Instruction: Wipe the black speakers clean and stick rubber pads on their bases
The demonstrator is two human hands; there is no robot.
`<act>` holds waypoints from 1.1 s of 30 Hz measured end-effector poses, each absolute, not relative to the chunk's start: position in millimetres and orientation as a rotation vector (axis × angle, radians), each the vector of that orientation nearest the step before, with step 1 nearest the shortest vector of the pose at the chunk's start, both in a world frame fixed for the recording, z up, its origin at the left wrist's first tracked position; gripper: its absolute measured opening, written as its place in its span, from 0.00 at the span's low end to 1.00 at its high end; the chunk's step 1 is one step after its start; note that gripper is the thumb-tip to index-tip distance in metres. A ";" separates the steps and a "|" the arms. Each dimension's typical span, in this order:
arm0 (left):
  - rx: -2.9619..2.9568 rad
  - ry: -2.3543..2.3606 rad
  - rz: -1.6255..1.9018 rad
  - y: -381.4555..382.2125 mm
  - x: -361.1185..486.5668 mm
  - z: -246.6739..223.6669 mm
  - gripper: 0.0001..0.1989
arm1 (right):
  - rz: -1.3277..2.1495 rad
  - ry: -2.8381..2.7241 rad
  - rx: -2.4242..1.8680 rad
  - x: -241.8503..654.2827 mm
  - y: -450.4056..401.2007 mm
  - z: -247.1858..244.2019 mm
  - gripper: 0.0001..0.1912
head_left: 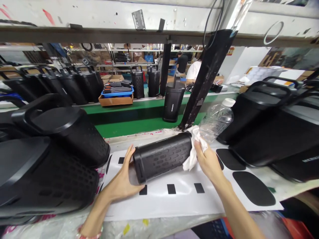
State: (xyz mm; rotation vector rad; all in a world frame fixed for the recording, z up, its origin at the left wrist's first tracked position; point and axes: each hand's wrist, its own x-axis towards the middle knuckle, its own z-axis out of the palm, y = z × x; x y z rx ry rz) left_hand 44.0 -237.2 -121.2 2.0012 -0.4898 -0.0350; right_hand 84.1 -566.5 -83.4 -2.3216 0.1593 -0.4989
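A black speaker-like housing (163,156) with a raised brick pattern lies on its side on a white sheet (179,204). My left hand (122,182) grips its near left end, thumb and fingers spread round the rim. At the other end, my right hand (205,159) is closed on a white cloth (191,158) that touches the housing. The cloth and fingers hide that end. Black rectangular pads (171,189) and larger rounded pads (253,188) lie on the sheet. Just behind my right hand a clear plastic bottle (216,120) with a white cap leans over.
Similar black housings with handles crowd the left (72,132) and right (259,122). A dark post (203,79) rises behind the sheet. Beyond it, a green conveyor (124,121) carries an upright housing (173,102). A box of tools (116,100) and two people are farther back.
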 end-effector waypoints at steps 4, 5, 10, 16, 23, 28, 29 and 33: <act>1.723 -0.264 -0.136 -244.1 42.1 -117.8 0.58 | -0.269 0.396 -2.231 46.2 -563.6 -92.4 0.38; 1.733 -0.214 -0.130 -246.3 41.2 -116.2 0.59 | -0.284 0.475 -2.204 39.7 -566.1 -90.4 0.38; 2.113 -0.402 -0.069 -248.2 37.4 -110.4 0.65 | -0.784 0.657 -2.099 40.3 -580.3 -77.0 0.39; 2.108 -0.388 -0.027 -250.6 38.3 -115.4 0.66 | -1.049 -0.405 -2.618 50.5 -507.8 -91.1 0.22; 2.113 -0.452 0.035 -245.8 39.3 -120.2 0.59 | -0.891 -0.900 -2.606 15.8 -424.5 -91.4 0.26; 2.206 -0.486 0.137 -247.4 40.5 -117.6 0.59 | -0.923 -0.111 -2.650 54.6 -514.8 -74.9 0.28; 2.210 -0.538 0.165 -247.4 40.6 -118.9 0.58 | -0.871 0.061 -2.615 61.2 -535.2 -69.1 0.31; 2.114 -0.722 0.192 -244.7 39.2 -125.9 0.51 | -0.283 0.638 -2.416 60.2 -590.1 -59.9 0.31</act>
